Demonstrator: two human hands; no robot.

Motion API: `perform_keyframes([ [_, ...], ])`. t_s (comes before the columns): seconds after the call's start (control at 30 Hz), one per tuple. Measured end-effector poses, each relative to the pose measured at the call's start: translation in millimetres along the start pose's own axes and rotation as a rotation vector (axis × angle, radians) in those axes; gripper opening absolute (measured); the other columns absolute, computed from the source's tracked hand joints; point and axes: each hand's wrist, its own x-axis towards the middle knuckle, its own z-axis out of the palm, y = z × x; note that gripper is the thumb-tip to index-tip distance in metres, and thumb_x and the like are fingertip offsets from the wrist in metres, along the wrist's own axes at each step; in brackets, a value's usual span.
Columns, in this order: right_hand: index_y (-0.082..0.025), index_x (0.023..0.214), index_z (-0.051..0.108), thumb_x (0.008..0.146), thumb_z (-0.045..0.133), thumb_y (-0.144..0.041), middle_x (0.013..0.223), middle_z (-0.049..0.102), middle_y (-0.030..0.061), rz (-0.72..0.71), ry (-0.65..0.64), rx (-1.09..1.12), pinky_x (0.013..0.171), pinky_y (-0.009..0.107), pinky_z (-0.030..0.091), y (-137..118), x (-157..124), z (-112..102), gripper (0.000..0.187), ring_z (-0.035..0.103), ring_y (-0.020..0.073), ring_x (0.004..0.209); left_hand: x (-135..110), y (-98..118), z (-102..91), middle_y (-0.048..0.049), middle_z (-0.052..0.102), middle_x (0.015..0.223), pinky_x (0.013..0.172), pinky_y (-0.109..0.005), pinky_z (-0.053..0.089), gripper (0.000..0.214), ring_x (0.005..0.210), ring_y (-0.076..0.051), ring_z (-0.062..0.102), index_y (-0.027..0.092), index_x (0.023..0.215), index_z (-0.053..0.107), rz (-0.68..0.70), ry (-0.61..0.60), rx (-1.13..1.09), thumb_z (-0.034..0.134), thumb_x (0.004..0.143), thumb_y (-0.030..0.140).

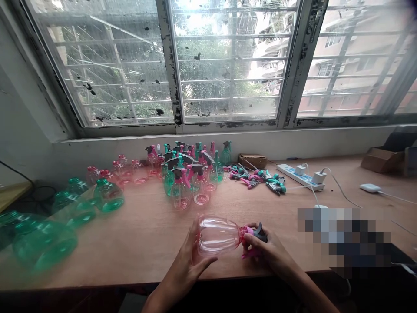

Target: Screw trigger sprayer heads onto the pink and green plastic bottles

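A clear pink spray bottle (219,236) lies on its side between my hands, above the front part of the table. My left hand (189,254) is wrapped round its base end, thumb along the lower side. At the neck, my right hand (260,243) grips the pink-and-black spray head (259,232), which sits on the bottle's mouth. Whether the head is screwed tight I cannot tell. Beyond my hands stand several pink and green bottles with spray heads (200,184). Loose spray heads (257,178) lie in a pile to their right.
Green bottles without heads (109,195) stand on the left of the wooden table (140,243), with pink headless bottles (140,171) behind. A brown pouch (252,161), a power strip (299,176) with cables and a cardboard box (381,158) are along the back right. One right-hand area is blurred out.
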Motion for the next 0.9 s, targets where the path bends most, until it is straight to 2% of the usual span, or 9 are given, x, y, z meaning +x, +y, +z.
perform_keyframes([
  [0.13, -0.017, 0.098, 0.059, 0.078, 0.078, -0.051, 0.065, 0.073, 0.0009, 0.002, 0.007, -0.010, 0.043, 0.019, 0.045, -0.7, -0.2, 0.7, 0.044, 0.072, 0.0194, 0.055, -1.9, 0.9, 0.2, -0.0029, 0.017, 0.167, 0.121, -0.053, 0.023, 0.090, 0.147, -0.033, 0.032, 0.045, 0.156, 0.008, 0.006, -0.003, -0.033, 0.069, 0.090, 0.034],
  [0.3, -0.017, 0.097, 0.059, 0.080, 0.078, -0.049, 0.067, 0.073, 0.0011, -0.011, -0.013, -0.011, 0.043, 0.020, 0.046, 0.6, -0.6, -0.7, 0.042, 0.071, 0.0181, 0.055, -2.6, 7.1, -3.6, -0.0065, 0.021, 0.166, 0.122, -0.052, 0.019, 0.093, 0.151, -0.033, 0.021, 0.035, 0.158, 0.007, -0.065, -0.024, -0.126, 0.069, 0.089, 0.042],
  [0.43, -0.016, 0.099, 0.059, 0.081, 0.077, -0.048, 0.066, 0.072, 0.0001, -0.016, 0.017, 0.012, 0.044, 0.019, 0.046, -0.2, -2.2, -0.5, 0.041, 0.068, 0.0152, 0.054, -1.5, 3.3, -1.9, -0.0040, 0.019, 0.167, 0.122, -0.050, 0.023, 0.091, 0.151, -0.032, 0.021, 0.038, 0.156, 0.015, -0.042, -0.015, -0.067, 0.073, 0.086, 0.036],
  [0.57, -0.016, 0.099, 0.059, 0.079, 0.079, -0.049, 0.067, 0.072, -0.0003, -0.007, 0.039, 0.039, 0.043, 0.019, 0.045, -0.6, -2.3, 0.5, 0.043, 0.067, 0.0144, 0.052, -2.0, -0.1, 0.4, -0.0004, 0.015, 0.168, 0.122, -0.051, 0.023, 0.085, 0.153, -0.031, 0.015, 0.043, 0.156, 0.014, 0.009, -0.009, -0.082, 0.068, 0.091, 0.033],
  [0.73, -0.017, 0.097, 0.060, 0.079, 0.078, -0.050, 0.068, 0.073, 0.0012, 0.012, -0.004, -0.008, 0.044, 0.020, 0.044, -2.1, -2.0, 0.5, 0.042, 0.071, 0.0187, 0.056, -1.7, 8.6, -1.3, -0.0070, 0.018, 0.167, 0.123, -0.051, 0.015, 0.101, 0.152, -0.033, 0.018, 0.034, 0.158, 0.008, -0.060, -0.029, -0.050, 0.076, 0.084, 0.035],
  [0.8, -0.017, 0.097, 0.061, 0.079, 0.078, -0.049, 0.069, 0.073, 0.0011, 0.009, -0.013, -0.019, 0.045, 0.021, 0.045, -3.2, -2.2, 0.8, 0.041, 0.072, 0.0192, 0.057, -0.6, 9.0, -1.5, -0.0087, 0.020, 0.166, 0.123, -0.052, 0.015, 0.099, 0.152, -0.033, 0.019, 0.032, 0.158, 0.010, -0.061, -0.013, -0.034, 0.076, 0.084, 0.035],
  [0.9, -0.017, 0.096, 0.061, 0.077, 0.079, -0.052, 0.068, 0.073, 0.0012, 0.016, -0.015, -0.005, 0.043, 0.021, 0.044, -4.8, -2.7, 2.1, 0.044, 0.072, 0.0202, 0.057, 0.5, 3.9, 0.0, -0.0058, 0.018, 0.167, 0.123, -0.052, 0.015, 0.089, 0.152, -0.032, 0.017, 0.036, 0.157, 0.011, -0.017, 0.010, -0.015, 0.069, 0.089, 0.032],
])
